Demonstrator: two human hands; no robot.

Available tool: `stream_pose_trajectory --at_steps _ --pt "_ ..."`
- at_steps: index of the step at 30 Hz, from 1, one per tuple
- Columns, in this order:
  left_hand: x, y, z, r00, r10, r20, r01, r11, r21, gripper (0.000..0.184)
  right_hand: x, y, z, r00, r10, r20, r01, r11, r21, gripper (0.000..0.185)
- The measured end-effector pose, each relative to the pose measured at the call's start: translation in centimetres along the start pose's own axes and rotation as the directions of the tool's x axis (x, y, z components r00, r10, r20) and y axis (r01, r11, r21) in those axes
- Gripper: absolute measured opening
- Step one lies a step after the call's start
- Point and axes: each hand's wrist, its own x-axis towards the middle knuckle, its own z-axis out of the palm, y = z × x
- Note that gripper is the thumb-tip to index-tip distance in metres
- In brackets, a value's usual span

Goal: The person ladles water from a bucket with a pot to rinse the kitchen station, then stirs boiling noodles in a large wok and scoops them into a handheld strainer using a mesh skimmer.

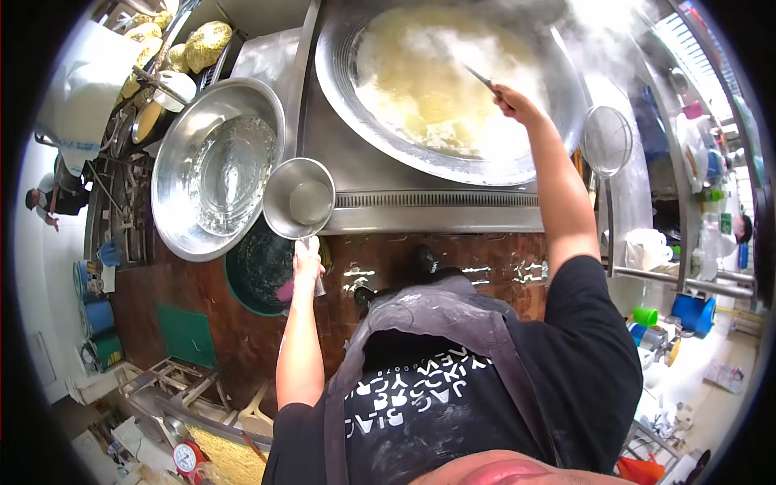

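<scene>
Finding: both hands occupied at the steaming wok

Your left hand (305,259) is closed around the handle of the steel pan (279,194), beside the basin (171,162); hold it level. Your right hand (516,103) grips a thin utensil (480,78) over the wok (343,97), its tip veiled by steam. Sweep slowly, forearm clear of the rim

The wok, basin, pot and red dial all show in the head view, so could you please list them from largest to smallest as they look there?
1. Wok
2. Basin
3. Pot
4. Red dial
</scene>
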Motion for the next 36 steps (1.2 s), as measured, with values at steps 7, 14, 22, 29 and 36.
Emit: stream_pose_trajectory --at_steps 7,14,22,29,36 --pt "-0.3 1.0 -1.7 0.997 0.009 0.072 -0.013 0.998 0.064 0.054 -28.1 -3.9 -5.4 0.963 -0.193 -0.189 -0.012 0.671 -0.741 0.041" --pt "0.5 -0.1 -1.6 0.998 -0.002 0.067 -0.003 0.997 0.082 0.048 -38.8 -5.9 -9.8 0.980 -0.068 -0.186 -0.117 0.559 -0.821 0.037" --pt "-0.2 0.4 0.0 1.000 -0.023 -0.005 0.023 1.000 0.014 0.047 -24.9 6.6 -1.3 0.962 -0.171 -0.213 -0.122 0.429 -0.895 0.040" --pt "-0.8 0.1 2.0 0.995 -0.055 -0.080 0.046 0.992 -0.114 0.046 -4.1 9.5 0.4 0.895 -0.426 -0.134 -0.002 0.295 -0.955 0.029" --pt "0.2 0.2 2.7 0.996 -0.037 -0.084 0.026 0.993 -0.118 0.048 1.6 0.6 -2.4 0.949 -0.266 -0.169 -0.120 0.192 -0.974 0.028"
